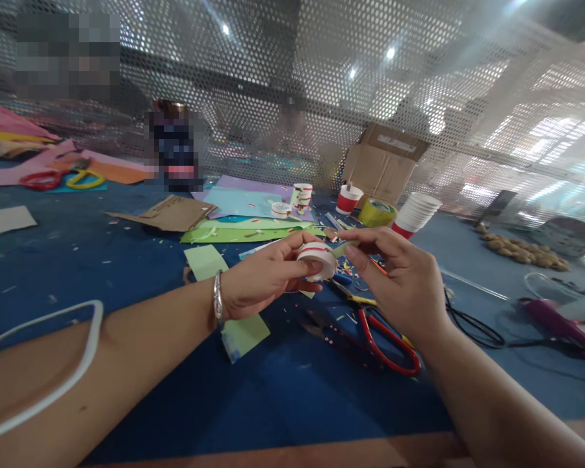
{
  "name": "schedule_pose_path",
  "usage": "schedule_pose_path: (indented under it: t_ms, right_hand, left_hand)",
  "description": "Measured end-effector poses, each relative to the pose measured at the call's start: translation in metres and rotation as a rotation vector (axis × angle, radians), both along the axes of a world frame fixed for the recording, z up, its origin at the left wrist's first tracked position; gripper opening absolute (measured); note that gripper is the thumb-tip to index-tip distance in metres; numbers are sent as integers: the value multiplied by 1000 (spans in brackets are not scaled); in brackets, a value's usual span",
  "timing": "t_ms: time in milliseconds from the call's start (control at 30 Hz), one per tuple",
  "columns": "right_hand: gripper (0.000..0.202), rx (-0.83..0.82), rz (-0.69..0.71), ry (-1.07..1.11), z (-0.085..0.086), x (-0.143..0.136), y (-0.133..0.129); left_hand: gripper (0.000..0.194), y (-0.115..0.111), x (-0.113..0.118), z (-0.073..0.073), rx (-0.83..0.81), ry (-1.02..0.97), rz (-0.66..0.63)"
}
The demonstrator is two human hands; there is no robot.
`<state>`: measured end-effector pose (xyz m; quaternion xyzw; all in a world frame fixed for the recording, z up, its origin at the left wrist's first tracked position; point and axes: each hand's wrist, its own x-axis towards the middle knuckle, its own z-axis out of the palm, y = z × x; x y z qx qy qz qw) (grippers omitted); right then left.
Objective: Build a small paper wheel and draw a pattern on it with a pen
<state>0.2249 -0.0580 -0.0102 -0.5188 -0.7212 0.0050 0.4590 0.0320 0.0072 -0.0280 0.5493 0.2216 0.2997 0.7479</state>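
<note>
While the left hand [268, 276] holds a small white ring [316, 261] with a red stripe in the head view, the right hand [400, 279] is just to the right of that ring. The ring sits between the left thumb and the bent fingers: the thumb presses on its front, and the first finger curls over its top. The right thumb and first finger pinch a thin green strip [344, 249], which reaches the ring's right side. I can't tell if the strip is stuck to it.

The ring hides parts of the left fingertips, and the right hand hides some bits behind it. Below the ring and to its right, red-handled scissors [369, 338] lie on the blue table [185, 403], and their top part is hard to make out. A pale green paper [246, 335] pokes out below the ring, to its left, and the left hand covers part of it. Beyond the ring and to its right are a red and white cup [350, 200] and a stack of cups [418, 211], with its bottom behind the right hand. Far to the ring's right, a purple thing [560, 323] is blurry and cut off by the edge.
</note>
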Motion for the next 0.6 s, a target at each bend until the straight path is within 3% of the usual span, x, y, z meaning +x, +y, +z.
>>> schedule_pose_path:
  t_ms: [200,600]
  right_hand:
    - [21,-36,41,24,-1,-2,0]
    - [18,-109,120,35,-1,-3,3]
  left_hand:
    - [20,0,-1,1,17,21,-10]
    - [12,-1,0,-3,249,108,-18]
